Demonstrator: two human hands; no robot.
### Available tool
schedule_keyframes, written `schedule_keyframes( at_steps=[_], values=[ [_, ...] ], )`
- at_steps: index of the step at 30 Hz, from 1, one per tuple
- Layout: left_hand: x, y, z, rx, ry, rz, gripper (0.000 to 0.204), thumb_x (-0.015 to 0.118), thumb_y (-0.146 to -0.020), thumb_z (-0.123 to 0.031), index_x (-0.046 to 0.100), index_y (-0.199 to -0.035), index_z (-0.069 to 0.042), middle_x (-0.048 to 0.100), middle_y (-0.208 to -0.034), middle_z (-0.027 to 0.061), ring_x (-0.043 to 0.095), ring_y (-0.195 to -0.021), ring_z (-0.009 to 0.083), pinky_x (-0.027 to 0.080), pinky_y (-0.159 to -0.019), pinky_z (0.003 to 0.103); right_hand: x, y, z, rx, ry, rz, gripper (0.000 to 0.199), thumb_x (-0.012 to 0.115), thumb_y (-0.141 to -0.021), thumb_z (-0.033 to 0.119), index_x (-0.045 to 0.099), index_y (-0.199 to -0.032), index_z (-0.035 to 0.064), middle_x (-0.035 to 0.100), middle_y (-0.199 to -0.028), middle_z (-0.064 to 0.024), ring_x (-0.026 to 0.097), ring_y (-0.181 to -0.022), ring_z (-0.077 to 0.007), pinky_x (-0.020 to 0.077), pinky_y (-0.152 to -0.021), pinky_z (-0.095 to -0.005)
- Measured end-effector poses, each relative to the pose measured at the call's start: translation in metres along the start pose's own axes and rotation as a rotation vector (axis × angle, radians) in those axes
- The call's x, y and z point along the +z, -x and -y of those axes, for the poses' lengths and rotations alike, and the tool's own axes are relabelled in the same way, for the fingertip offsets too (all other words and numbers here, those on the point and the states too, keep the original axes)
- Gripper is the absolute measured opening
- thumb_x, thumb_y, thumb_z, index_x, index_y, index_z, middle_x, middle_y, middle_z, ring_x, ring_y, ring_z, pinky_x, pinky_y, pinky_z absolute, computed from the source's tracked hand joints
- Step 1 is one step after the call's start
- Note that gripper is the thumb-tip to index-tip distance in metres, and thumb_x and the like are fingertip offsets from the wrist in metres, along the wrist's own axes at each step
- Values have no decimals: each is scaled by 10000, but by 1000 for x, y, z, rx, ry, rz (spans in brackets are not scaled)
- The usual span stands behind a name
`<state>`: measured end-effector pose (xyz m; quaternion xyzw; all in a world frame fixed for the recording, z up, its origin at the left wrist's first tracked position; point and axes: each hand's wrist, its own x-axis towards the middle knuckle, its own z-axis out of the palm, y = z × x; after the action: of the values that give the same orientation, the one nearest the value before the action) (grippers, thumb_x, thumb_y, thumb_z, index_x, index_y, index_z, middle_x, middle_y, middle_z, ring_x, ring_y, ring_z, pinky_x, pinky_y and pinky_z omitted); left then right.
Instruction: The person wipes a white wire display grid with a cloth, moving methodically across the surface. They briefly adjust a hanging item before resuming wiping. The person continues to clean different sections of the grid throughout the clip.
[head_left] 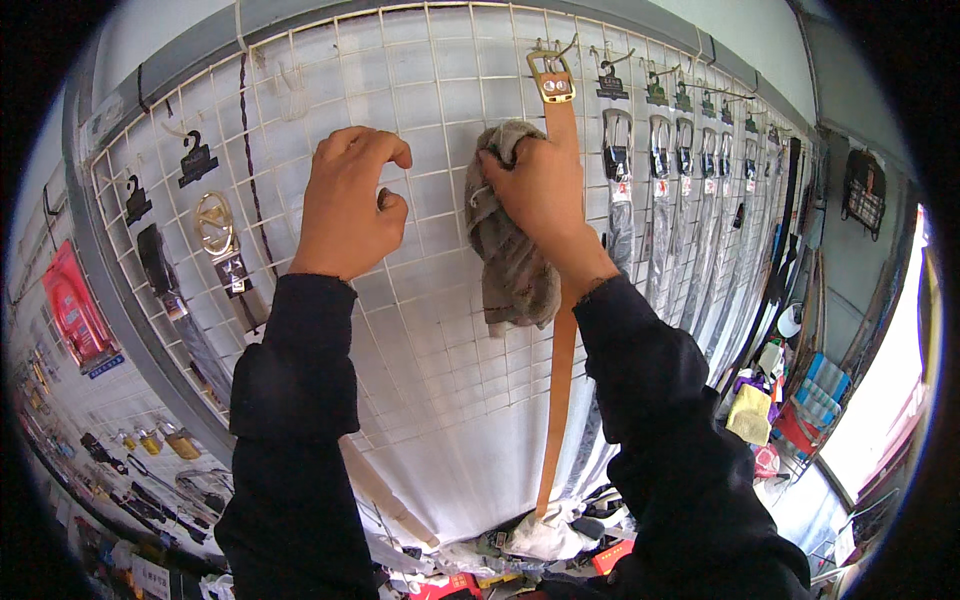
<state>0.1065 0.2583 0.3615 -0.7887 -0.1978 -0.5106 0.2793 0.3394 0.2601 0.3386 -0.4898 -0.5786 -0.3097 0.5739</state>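
A crumpled grey-brown cloth (pixel 508 262) hangs from my right hand (pixel 548 190), whose fingers are closed round its upper part. Just behind that hand, a tan belt (pixel 557 420) with a gold-coloured buckle (pixel 552 78) hangs from a hook on the white wire grid (pixel 440 60). The hand covers part of the strap, so I cannot tell whether the cloth touches it. To the left, my left hand (pixel 352 200) is raised in front of the grid, fingers curved and thumb apart from the forefinger, holding nothing.
Several wrapped belts (pixel 620 220) hang along the grid's right side. At its left hangs a belt with a round gold buckle (pixel 215 225). Padlocks (pixel 182 443) and a red packaged item (pixel 78 310) are farther left. Boxes and bags (pixel 550 532) lie below.
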Motion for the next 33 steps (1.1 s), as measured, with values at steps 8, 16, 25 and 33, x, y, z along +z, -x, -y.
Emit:
schedule_keyframes(
  at_steps=[8, 16, 25, 33],
  values=[
    [-3, 0, -5, -2, -24, 24, 350, 592, -698, 54, 629, -1011, -95, 688, -1086, 81, 533, -1221, 368, 454, -1006, 459, -4, 14, -30, 145, -216, -212, 430, 809, -863, 387, 729, -764, -24, 695, -739, -247, 697, -697, -440, 551, -645, -486],
    [-4, 1, -7, -50, -4, 66, 383, 581, -719, 65, 626, -1060, -104, 687, -1133, 63, 510, -1318, 353, 422, -1098, 457, -9, -38, -34, 134, 109, -8, 476, 753, -850, 456, 740, -808, -18, 722, -844, -256, 717, -819, -442, 573, -738, -524],
    [5, 2, -1, -44, -63, 45, 393, 584, -719, 71, 641, -1061, -113, 694, -1128, 51, 503, -1337, 345, 414, -1115, 444, -7, -22, -37, 37, 111, 13, 400, 746, -825, 415, 749, -791, 16, 725, -815, -216, 718, -781, -422, 580, -716, -503],
    [9, 1, -1, 41, -136, 15, 309, 607, -724, 11, 647, -1001, -122, 715, -1083, 59, 509, -1288, 383, 405, -1080, 488, -10, -37, -33, 86, 102, -5, 441, 771, -799, 439, 760, -805, -2, 738, -838, -230, 729, -805, -426, 586, -744, -504]
  ],
)
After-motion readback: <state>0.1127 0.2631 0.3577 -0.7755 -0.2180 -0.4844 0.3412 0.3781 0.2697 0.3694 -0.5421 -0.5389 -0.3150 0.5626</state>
